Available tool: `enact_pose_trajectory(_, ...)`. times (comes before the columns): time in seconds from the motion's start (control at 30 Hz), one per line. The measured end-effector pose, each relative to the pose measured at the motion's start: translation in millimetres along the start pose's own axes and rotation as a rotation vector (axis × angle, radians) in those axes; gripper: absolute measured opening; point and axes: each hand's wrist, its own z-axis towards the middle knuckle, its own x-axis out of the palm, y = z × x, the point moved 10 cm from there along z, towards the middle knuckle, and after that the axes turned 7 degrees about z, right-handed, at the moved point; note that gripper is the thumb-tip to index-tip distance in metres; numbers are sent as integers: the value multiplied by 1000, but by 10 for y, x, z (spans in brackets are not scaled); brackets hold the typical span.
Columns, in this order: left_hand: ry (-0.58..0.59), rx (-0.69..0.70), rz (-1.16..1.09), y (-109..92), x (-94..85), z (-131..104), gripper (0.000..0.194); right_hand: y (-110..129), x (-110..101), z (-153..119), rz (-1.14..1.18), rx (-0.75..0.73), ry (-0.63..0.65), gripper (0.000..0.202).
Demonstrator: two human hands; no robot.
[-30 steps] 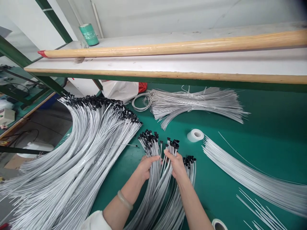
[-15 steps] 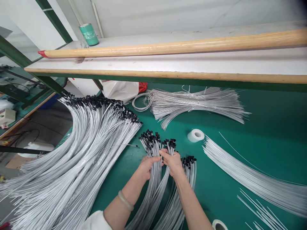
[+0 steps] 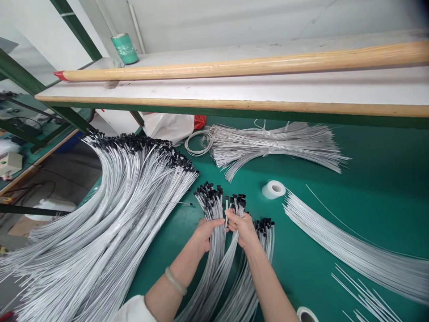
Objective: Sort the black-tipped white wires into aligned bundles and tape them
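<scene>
My left hand [image 3: 206, 233] is closed around a bundle of thin grey cables [image 3: 214, 250] tipped with small black connectors [image 3: 208, 193]. Beside it, my right hand [image 3: 241, 227] grips a smaller bunch of the same cables [image 3: 238, 206], their black ends sticking up above the fingers. The thumbs of both hands face each other, with a cable or two between the two bunches. Just right of my right wrist lies another bunch of black-tipped cables [image 3: 266, 237]. The lower ends of the held cables run out of view at the bottom.
A large pile of black-tipped cables [image 3: 114, 214] covers the table's left. Behind lies a tied cable bundle [image 3: 268, 145]. A white tape roll [image 3: 273, 189] stands near loose grey cables [image 3: 355, 246] at right. Overhead, a shelf [image 3: 214, 91] carries a wooden pole [image 3: 234, 66].
My right thumb and fingertips have shifted slightly right, and a black-tipped cable now shows apart between the two bunches. My left hand has stayed in place.
</scene>
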Motion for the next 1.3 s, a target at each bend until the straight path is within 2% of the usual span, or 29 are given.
enact_pose_trajectory(0.2,-13,-4,1,16,-21,-1,17,2,-16,-15,12,15,14,30)
enact_pose_trajectory(0.4,-42,-30,11,11,-57,-23,11,18,-141,-65,50,35,-64,30)
enact_pose_trajectory(0.53,-42,-22,19,-2,-49,-35,7,18,-51,-68,47,17,6,30)
enact_pose_trajectory(0.63,-36,1,30,-12,-30,-36,12,69,-74,-67,-21,-49,-78,33)
enact_pose_trajectory(0.73,-30,26,33,-22,-10,-33,15,93,-117,-80,-124,-79,-192,47)
enact_pose_trajectory(0.9,-19,38,30,-28,4,-22,22,111,-147,-90,-199,-119,-262,45)
enact_pose_trajectory(1.07,-7,39,22,-28,-4,-3,23,122,-188,-109,-132,-136,-283,40)
enact_pose_trajectory(1.3,-32,29,23,-16,-44,3,24,145,-140,-150,-97,-92,-258,41)
